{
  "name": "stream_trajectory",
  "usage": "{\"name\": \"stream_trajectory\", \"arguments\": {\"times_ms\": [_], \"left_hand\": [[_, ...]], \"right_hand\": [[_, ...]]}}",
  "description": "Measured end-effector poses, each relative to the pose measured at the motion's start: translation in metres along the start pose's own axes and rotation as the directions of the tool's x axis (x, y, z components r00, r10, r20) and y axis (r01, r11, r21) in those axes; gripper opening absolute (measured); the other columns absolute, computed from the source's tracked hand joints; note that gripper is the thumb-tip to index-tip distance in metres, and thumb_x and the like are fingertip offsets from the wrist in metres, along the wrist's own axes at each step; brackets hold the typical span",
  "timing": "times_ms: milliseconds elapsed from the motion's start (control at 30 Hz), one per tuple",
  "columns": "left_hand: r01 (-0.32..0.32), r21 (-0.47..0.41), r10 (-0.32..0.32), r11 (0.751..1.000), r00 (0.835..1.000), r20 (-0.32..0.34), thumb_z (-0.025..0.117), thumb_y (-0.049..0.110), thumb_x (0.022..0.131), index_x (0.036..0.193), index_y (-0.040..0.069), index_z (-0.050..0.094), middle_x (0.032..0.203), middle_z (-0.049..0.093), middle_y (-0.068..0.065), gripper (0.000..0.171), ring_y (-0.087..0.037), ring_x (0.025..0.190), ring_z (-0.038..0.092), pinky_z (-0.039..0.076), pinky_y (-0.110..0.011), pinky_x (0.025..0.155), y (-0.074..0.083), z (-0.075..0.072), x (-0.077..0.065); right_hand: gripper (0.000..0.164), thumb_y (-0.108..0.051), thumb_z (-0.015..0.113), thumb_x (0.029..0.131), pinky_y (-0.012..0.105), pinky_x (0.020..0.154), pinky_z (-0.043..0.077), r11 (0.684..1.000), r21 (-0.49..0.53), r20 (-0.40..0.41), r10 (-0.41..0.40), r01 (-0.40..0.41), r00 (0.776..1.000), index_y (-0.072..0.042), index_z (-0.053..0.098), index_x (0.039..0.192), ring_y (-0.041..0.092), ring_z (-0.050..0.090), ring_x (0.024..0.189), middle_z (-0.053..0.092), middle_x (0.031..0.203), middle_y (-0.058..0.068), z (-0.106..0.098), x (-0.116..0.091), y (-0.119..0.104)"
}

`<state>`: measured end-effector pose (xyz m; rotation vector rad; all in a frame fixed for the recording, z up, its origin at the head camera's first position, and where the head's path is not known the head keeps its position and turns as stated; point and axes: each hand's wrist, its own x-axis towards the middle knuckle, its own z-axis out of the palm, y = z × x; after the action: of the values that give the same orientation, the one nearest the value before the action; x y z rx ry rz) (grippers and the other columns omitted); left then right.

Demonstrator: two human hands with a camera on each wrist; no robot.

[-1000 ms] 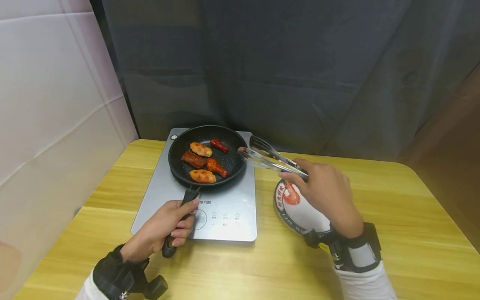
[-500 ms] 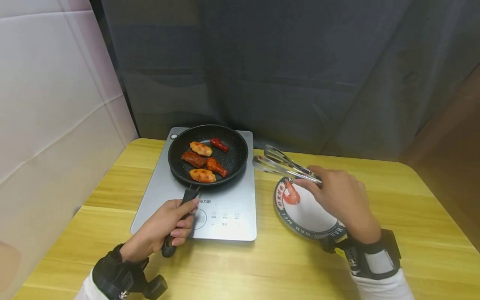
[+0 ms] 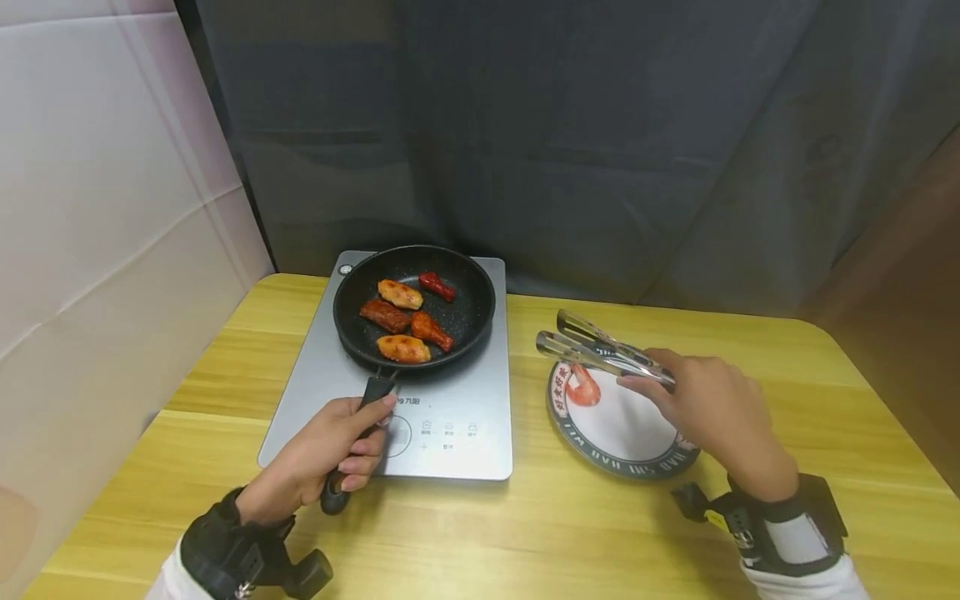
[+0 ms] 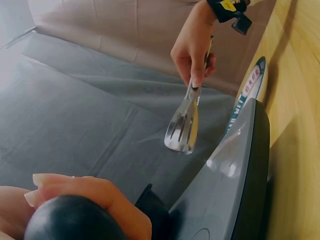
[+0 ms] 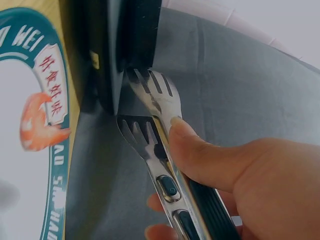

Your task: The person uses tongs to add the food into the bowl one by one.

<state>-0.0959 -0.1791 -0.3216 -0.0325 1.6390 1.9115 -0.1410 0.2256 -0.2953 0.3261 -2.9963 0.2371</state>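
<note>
My left hand [image 3: 330, 454] grips the black handle [image 3: 377, 390] of a frying pan [image 3: 472, 312], which stands on an induction cooker [image 3: 472, 400]. Inside the pan lie two chicken wings, two drumsticks and a dark reddish-brown slab of meat [image 3: 385, 316]. My right hand [image 3: 712, 408] holds metal tongs [image 3: 603, 350] by their upper part, thumb on one side. The slotted tips stand apart with nothing between them. Below the tongs is a round plate [image 3: 615, 464] with a dark lettered rim, and an orange shrimp [image 5: 40, 122] shows at its left side. In the left wrist view the tongs [image 4: 182, 125] point downward.
The wooden table [image 3: 450, 533] carries the cooker on the left and the plate to its right. A dark curtain [image 3: 562, 150] closes off the back, a pale wall [image 3: 112, 192] the left, and a brown panel [image 3: 892, 275] the right.
My right hand has moved right and toward me with the tongs, from beside the pan to over the plate. The left hand keeps its grip on the pan handle.
</note>
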Motion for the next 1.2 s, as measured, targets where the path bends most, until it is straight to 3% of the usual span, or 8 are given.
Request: {"name": "stream_trajectory", "arguments": {"times_ms": [233,500,867,1200], "left_hand": [[-0.007,0.000,0.007,1.000,1.000,0.002,0.046,0.039,0.101,0.071,0.008,0.038,0.054,0.031,0.006,0.044,-0.004,0.038,0.030,0.031,-0.018,0.033,0.001,0.001,-0.001],[0.000,-0.002,0.000,1.000,1.000,-0.001,0.046,0.039,0.101,0.070,0.008,0.038,0.054,0.031,0.006,0.045,-0.004,0.038,0.030,0.030,-0.018,0.034,0.002,0.002,-0.001],[0.006,-0.008,-0.006,1.000,1.000,0.000,0.047,0.039,0.101,0.068,0.009,0.038,0.053,0.031,0.006,0.046,-0.004,0.038,0.030,0.030,-0.018,0.034,0.002,0.002,-0.001],[0.001,-0.016,-0.002,1.000,1.000,-0.005,0.047,0.038,0.101,0.072,0.008,0.038,0.054,0.032,0.006,0.043,-0.004,0.038,0.030,0.030,-0.018,0.033,0.001,0.001,0.000]], "right_hand": [[0.060,-0.059,0.059,0.087,0.031,0.039,0.033,1.000,0.016,0.000,-0.016,0.016,1.000,-0.009,0.063,0.121,0.024,0.052,0.061,0.060,0.074,0.008,-0.001,-0.004,0.009],[0.059,-0.051,0.062,0.089,0.031,0.042,0.034,1.000,-0.005,0.096,0.014,-0.014,0.995,-0.004,0.059,0.124,0.024,0.049,0.060,0.056,0.071,0.008,-0.006,-0.008,0.019],[0.063,-0.052,0.064,0.087,0.036,0.042,0.040,0.998,-0.030,0.197,0.068,-0.064,0.978,0.002,0.059,0.118,0.025,0.052,0.061,0.059,0.074,0.010,-0.007,-0.009,0.019],[0.056,-0.050,0.065,0.087,0.035,0.042,0.037,0.996,-0.049,0.193,0.081,-0.073,0.978,0.000,0.062,0.112,0.025,0.050,0.060,0.055,0.070,0.007,-0.004,-0.012,0.015]]}}
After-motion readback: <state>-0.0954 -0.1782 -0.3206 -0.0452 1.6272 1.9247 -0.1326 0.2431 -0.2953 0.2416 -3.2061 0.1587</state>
